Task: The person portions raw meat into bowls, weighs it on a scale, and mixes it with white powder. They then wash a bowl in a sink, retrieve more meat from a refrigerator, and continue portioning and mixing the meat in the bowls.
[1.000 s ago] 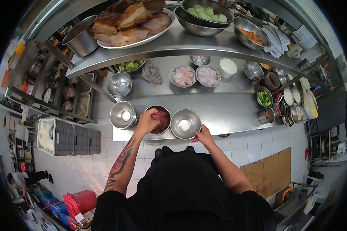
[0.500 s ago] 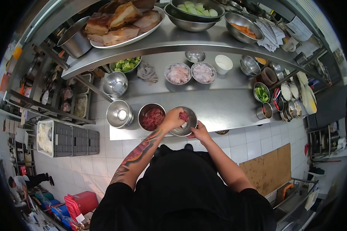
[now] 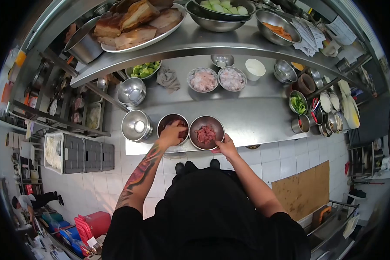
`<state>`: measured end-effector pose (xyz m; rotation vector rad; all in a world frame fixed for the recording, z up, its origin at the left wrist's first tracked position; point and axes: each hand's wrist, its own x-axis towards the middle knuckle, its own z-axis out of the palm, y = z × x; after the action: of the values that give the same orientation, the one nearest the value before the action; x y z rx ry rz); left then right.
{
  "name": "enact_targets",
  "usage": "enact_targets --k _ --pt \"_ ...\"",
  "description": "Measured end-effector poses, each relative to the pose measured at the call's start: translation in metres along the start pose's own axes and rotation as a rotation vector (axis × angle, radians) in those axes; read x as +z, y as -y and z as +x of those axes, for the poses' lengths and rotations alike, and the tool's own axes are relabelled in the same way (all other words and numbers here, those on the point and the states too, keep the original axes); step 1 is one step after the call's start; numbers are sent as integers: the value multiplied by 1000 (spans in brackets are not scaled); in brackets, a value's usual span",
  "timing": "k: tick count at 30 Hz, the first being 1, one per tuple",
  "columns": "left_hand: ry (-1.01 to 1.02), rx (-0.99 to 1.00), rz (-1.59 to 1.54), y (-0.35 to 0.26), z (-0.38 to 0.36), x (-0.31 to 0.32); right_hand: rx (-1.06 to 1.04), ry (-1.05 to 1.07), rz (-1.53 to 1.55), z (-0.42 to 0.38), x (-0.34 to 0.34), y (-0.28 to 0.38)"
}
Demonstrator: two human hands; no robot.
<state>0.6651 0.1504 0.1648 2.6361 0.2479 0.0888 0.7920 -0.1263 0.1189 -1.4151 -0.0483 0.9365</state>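
Note:
My left hand [image 3: 170, 134] reaches into a steel bowl [image 3: 160, 125] of red meat near the counter's front edge; its fingertips are hidden among the meat. Just right of it stands a second steel bowl [image 3: 195, 135] with a small heap of red meat [image 3: 206, 134] at its bottom. The fingers of my right hand [image 3: 225, 146] pinch the lower right rim of this second bowl. To the left of both bowls is a stack of bare steel bowls [image 3: 136, 125].
Two bowls of pale meat [image 3: 203, 80] stand farther back beside a grey cloth [image 3: 168, 79]. A steel shelf [image 3: 160, 48] crosses above the counter, carrying large meat pieces [image 3: 136, 26]. Bowls and tools crowd the right end. A person [image 3: 37, 200] is at far left.
My left hand has moved left, from the right bowl into the left one. Meat that was in my left hand now lies in the right bowl. My right hand stays at the rim.

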Motion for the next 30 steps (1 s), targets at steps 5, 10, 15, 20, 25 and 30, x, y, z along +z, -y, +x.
enact_targets --k 5,10,15,20,25,30 --pt "96 -102 223 -15 14 16 23 -14 36 -2 7 7" --pt "20 -43 224 8 18 24 34 -57 59 -3 14 7" --pt "-20 -40 -28 24 19 -2 13 -38 62 -4 12 5" --pt "-184 -79 -415 34 11 -22 9 -33 79 -5 14 3" --pt "-178 -203 -477 -7 17 -48 9 -21 84 -2 11 1" --pt "-137 -22 -548 -79 35 -49 18 -14 97 -3 10 4"
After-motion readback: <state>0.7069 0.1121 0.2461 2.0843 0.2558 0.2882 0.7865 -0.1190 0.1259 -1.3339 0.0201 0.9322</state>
